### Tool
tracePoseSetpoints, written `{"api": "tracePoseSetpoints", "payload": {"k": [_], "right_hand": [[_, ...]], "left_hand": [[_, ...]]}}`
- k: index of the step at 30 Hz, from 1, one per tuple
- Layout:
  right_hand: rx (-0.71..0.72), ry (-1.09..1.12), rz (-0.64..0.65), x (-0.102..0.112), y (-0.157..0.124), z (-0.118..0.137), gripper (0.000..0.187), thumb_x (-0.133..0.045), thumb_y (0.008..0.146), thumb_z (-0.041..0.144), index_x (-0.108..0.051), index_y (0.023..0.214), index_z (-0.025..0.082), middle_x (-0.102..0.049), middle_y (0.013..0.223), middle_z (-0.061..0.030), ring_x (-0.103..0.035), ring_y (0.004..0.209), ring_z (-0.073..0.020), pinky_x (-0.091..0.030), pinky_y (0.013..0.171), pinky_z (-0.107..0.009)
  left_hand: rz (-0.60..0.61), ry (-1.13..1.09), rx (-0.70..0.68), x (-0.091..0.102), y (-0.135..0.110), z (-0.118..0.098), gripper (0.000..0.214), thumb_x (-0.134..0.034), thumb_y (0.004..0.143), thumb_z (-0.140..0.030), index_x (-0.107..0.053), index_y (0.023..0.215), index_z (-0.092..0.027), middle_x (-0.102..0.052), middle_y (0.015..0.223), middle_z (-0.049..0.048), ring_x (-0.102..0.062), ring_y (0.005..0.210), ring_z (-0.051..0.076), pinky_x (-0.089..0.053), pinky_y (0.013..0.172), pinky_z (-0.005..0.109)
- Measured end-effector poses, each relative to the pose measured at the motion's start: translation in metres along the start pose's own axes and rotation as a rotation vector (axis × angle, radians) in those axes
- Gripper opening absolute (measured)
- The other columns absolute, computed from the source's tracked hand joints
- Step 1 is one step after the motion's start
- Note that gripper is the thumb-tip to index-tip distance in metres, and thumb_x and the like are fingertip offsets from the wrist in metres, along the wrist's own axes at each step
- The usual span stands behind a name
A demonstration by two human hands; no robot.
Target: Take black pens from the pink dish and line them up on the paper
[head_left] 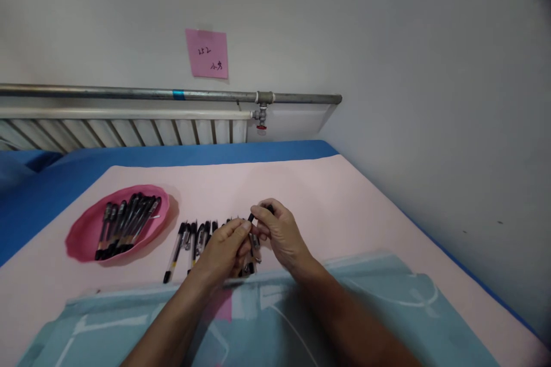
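My left hand and my right hand meet above a pink sheet, both pinched on one black pen held between their fingertips. Under and left of the hands lies a row of several black-capped clear pens on the sheet. A pink oval dish at the left holds several more pens.
A light blue patterned cloth covers the near edge below my forearms. Blue bedding borders the pink sheet at the left and back. A radiator and metal pipe run along the wall, with a pink note above.
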State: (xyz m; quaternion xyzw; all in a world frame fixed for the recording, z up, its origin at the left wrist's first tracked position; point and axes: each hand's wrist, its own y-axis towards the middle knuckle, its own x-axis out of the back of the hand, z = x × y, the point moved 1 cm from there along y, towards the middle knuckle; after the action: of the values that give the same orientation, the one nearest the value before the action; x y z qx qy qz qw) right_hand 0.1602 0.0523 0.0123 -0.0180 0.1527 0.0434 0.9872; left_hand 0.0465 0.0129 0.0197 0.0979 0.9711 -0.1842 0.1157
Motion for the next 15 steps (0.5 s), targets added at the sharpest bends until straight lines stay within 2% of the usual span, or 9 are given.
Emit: {"api": "tracePoseSetpoints", "payload": {"k": [4, 9, 15], "right_hand": [[-0.052, 0.050, -0.010, 0.0016, 0.0016, -0.0036, 0.022, -0.068, 0.061, 0.032, -0.051, 0.064, 0.018, -0.041, 0.053, 0.0080, -0.031, 0.038, -0.0038, -0.026, 0.037, -0.020], [-0.097, 0.093, 0.051, 0.0013, 0.0017, -0.0039, 0.017, -0.065, 0.064, 0.031, -0.057, 0.071, 0.018, -0.040, 0.049, 0.0079, -0.032, 0.039, -0.0050, -0.028, 0.038, -0.020], [-0.088, 0.069, -0.018, 0.0005, -0.0001, -0.0033, 0.022, -0.069, 0.061, 0.030, -0.051, 0.062, 0.018, -0.041, 0.053, 0.0082, -0.031, 0.039, -0.0034, -0.029, 0.039, -0.019]], "left_hand": [[-0.029, 0.031, 0.009, -0.0003, 0.0001, -0.0005, 0.031, -0.051, 0.074, -0.049, -0.052, 0.079, -0.018, -0.031, 0.043, -0.0110, -0.020, 0.030, 0.002, -0.014, 0.029, 0.012], [-0.036, 0.032, 0.011, 0.0028, 0.0038, 0.0048, 0.031, -0.051, 0.074, -0.050, -0.051, 0.079, -0.019, -0.032, 0.044, -0.0108, -0.021, 0.030, 0.002, -0.013, 0.029, 0.012], [-0.055, 0.072, 0.005, 0.0024, 0.0036, 0.0038, 0.031, -0.051, 0.074, -0.050, -0.051, 0.080, -0.019, -0.032, 0.044, -0.0106, -0.021, 0.030, 0.002, -0.013, 0.029, 0.012]]}}
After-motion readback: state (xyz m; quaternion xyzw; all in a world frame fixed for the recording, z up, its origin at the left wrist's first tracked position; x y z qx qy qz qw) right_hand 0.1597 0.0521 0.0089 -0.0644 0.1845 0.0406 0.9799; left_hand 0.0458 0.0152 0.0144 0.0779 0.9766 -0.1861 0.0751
